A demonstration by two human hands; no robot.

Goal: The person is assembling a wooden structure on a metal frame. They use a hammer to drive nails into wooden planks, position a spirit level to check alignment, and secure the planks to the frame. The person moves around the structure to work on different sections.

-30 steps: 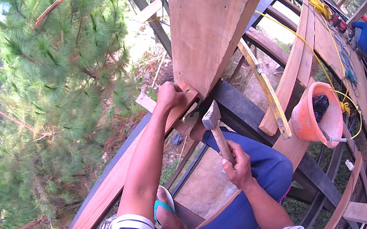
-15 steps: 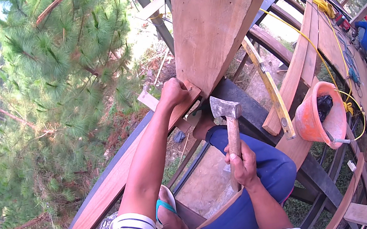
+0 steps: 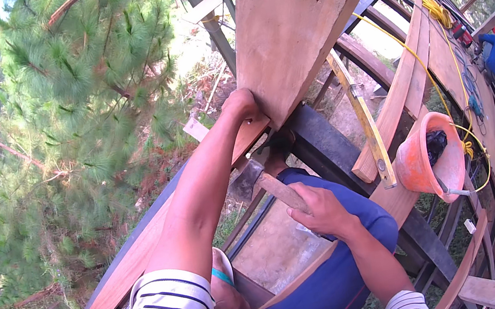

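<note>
My right hand (image 3: 322,207) grips the wooden handle of a hatchet (image 3: 281,191), its metal head tilted to the left below my left forearm. My left hand (image 3: 242,104) is closed at the end of a reddish wooden beam (image 3: 250,132), beside the lower corner of a wide upright plank (image 3: 297,22). Whatever its fingers may hold is hidden behind the hand. A small pale wood block (image 3: 195,129) sticks out past the beam on the left.
A yellow spirit level (image 3: 368,121) leans to the right of the plank. Beyond it are an orange bucket (image 3: 434,156) with a black bag inside, a yellow cord (image 3: 417,54) and loose boards (image 3: 397,90). Dark metal bars (image 3: 329,134) frame openings over the ground below.
The hatchet has swung from upright to tilted left, its head now lower and nearer my left forearm. My left hand has shifted slightly up along the plank's corner.
</note>
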